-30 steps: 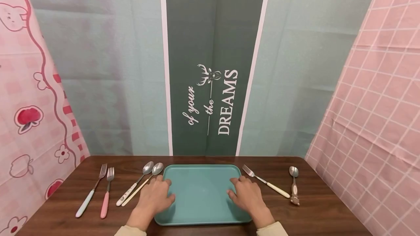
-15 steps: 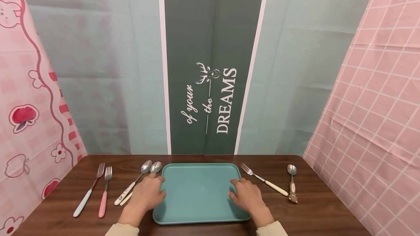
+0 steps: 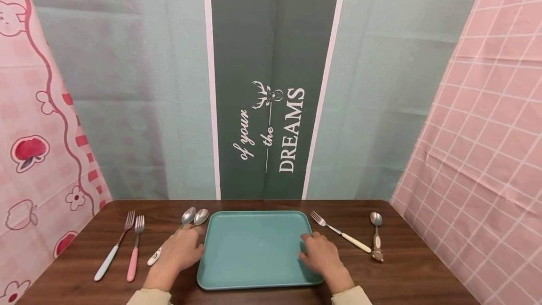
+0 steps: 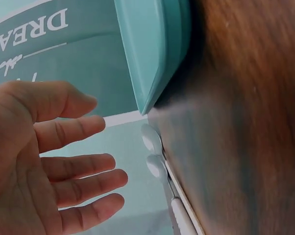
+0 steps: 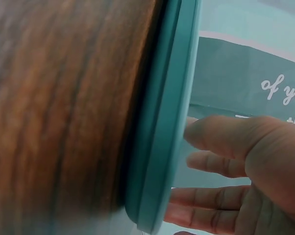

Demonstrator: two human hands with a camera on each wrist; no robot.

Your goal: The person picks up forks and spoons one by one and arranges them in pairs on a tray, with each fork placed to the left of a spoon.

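Behind the table hangs a wide grey-green cloth (image 3: 169, 84), its darker central panel (image 3: 275, 36) printed sideways in white: "of your", "the" and, in large capitals, "DREAMS" (image 3: 292, 130), beside a deer's head (image 3: 274, 96). A pink grid cloth (image 3: 478, 121) closes off my right, a pink cloth with apples and flowers (image 3: 29, 107) my left. The dark wooden table (image 3: 415, 276) carries a turquoise tray (image 3: 260, 248), lying flat in the middle, between the person's two hands.

The left hand (image 3: 183, 249) hovers just beyond the tray's left edge, fingers slightly apart and holding nothing. The right hand (image 3: 318, 251) is at the right rim, fingers extended and a little apart; I cannot tell whether they touch it.

Far left lies a pale blue fork (image 3: 114, 249); right of the tray, a cream-handled fork (image 3: 345, 236). Two spoons (image 3: 188, 215) lie partly hidden under the left hand, the handle marks on one too small to read. Then come a pink fork (image 3: 135, 251) and, far right, a brown-handled spoon (image 3: 377, 239).
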